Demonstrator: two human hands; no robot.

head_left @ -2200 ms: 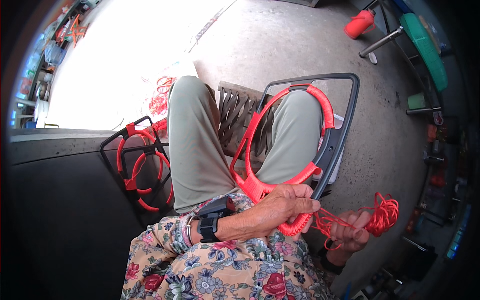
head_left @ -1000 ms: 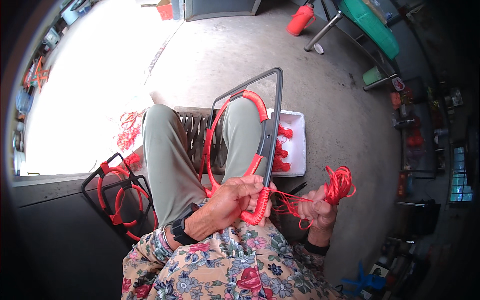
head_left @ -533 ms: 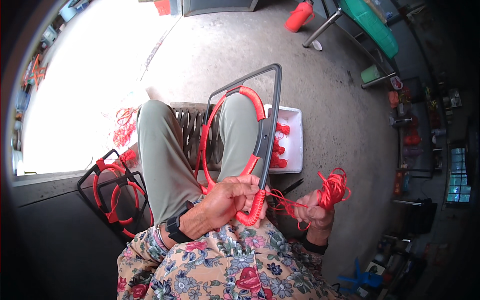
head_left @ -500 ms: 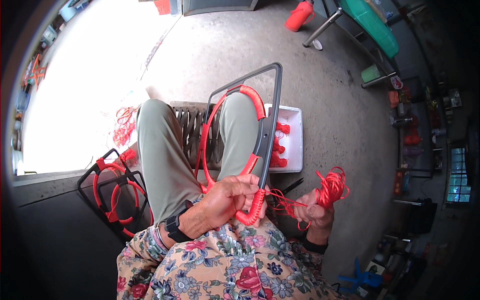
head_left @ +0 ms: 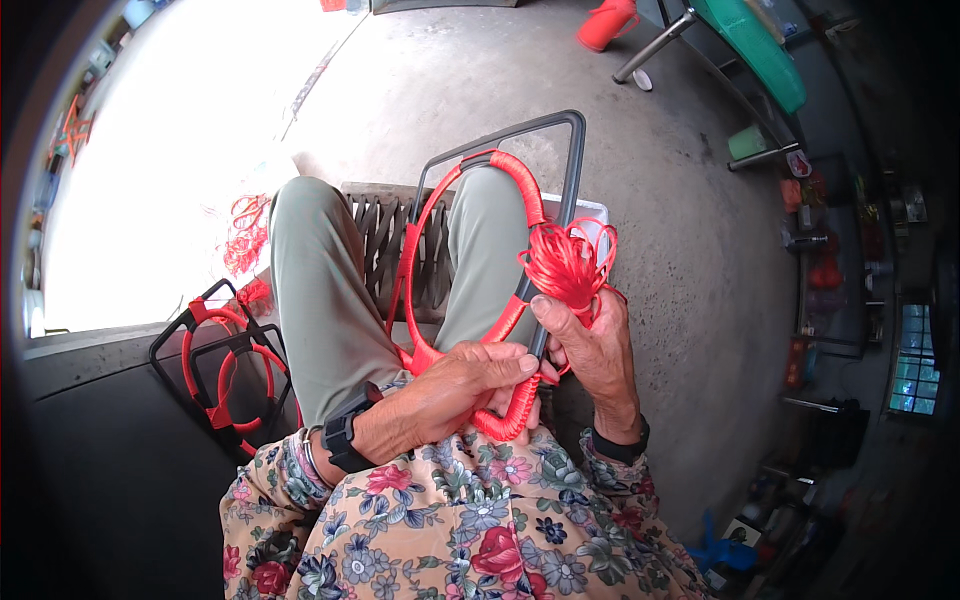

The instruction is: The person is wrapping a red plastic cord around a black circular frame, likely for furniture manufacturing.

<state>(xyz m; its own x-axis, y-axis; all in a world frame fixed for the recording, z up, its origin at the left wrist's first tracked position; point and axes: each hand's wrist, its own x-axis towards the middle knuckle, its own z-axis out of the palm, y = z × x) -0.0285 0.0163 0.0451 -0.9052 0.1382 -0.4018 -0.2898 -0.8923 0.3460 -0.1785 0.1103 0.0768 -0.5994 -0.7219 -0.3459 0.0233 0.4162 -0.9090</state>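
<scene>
A dark frame [head_left: 575,165] with a ring inside it, partly wrapped in red cord [head_left: 520,405], rests across my lap and right knee. Near its lower corner, my left hand [head_left: 455,385] is closed on the frame, thumb laid over the edge of the wrapping. My right hand [head_left: 595,360] grips a bundle of red cord [head_left: 570,265] beside the frame's right bar, the loops fanning out above the thumb. Bare dark stretches show on the ring between the wrapped parts. The fingertips of my left hand behind the frame are partly hidden.
Similar red-wrapped frames [head_left: 215,365] lean at my left, near loose red cord [head_left: 245,235]. A white tray [head_left: 590,210] stands behind the frame, mostly covered. A red jug [head_left: 605,25] and a table leg [head_left: 655,45] are at the far right.
My right hand has moved left and up with the cord bundle, from out at the right to against the frame's bar. The bundle now covers part of the tray. My left hand keeps its grip.
</scene>
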